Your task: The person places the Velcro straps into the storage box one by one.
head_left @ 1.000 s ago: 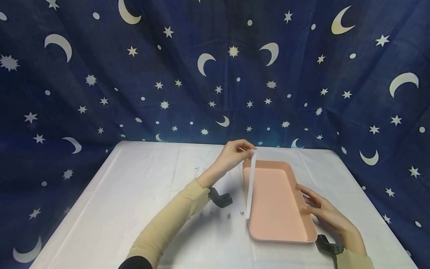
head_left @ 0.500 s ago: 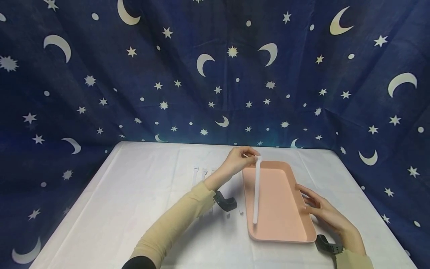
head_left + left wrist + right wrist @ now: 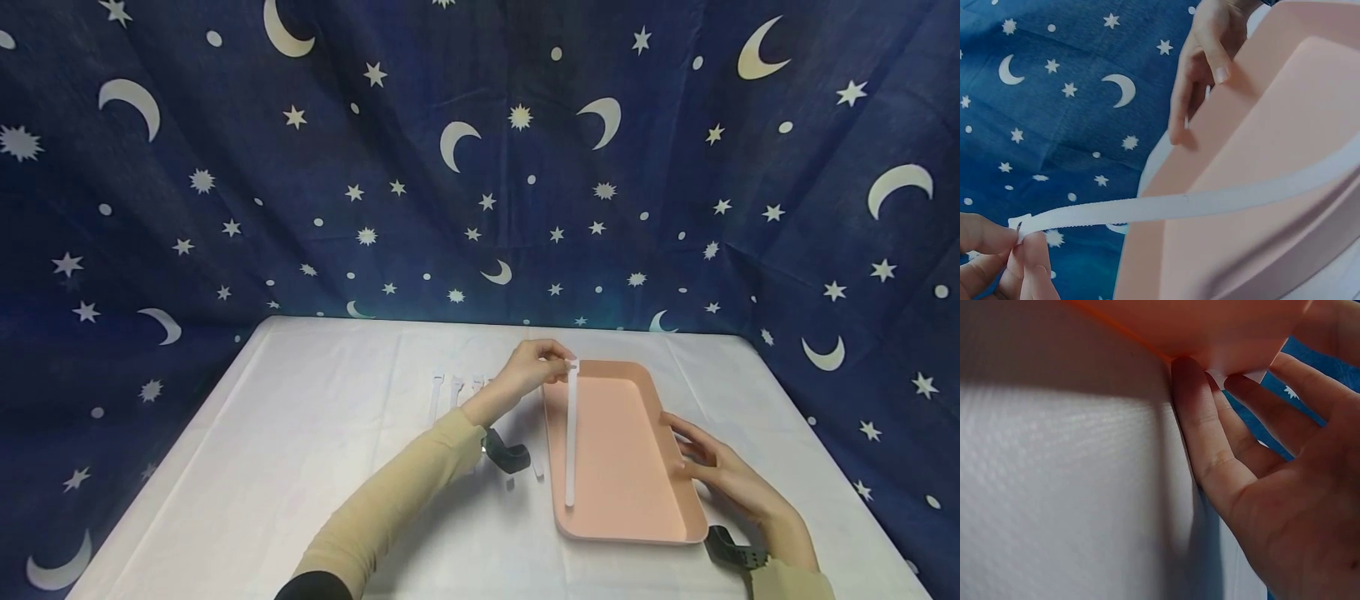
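Observation:
My left hand (image 3: 534,367) pinches the slotted head of a white hook-and-loop cable tie (image 3: 572,442) between thumb and fingertips. The tie's long tail stretches toward the near end over the left part of a shallow pink tray (image 3: 630,475). In the left wrist view the tie (image 3: 1191,203) bows slightly across the tray's interior. My right hand (image 3: 738,479) holds the tray by its right side, thumb at the rim and fingers against the outer wall. From the right wrist view, those fingers (image 3: 1207,425) touch the wall low down, close to the tabletop.
Several more white ties (image 3: 435,396) lie side by side left of the tray, partly hidden under my left forearm. A white cloth (image 3: 247,467) covers the table. Behind it hangs a dark blue curtain (image 3: 420,108) with moons and stars.
My left hand has come nearer and lower, carrying the tie from the tray's left edge to over its interior. The right hand and the tray have stayed put.

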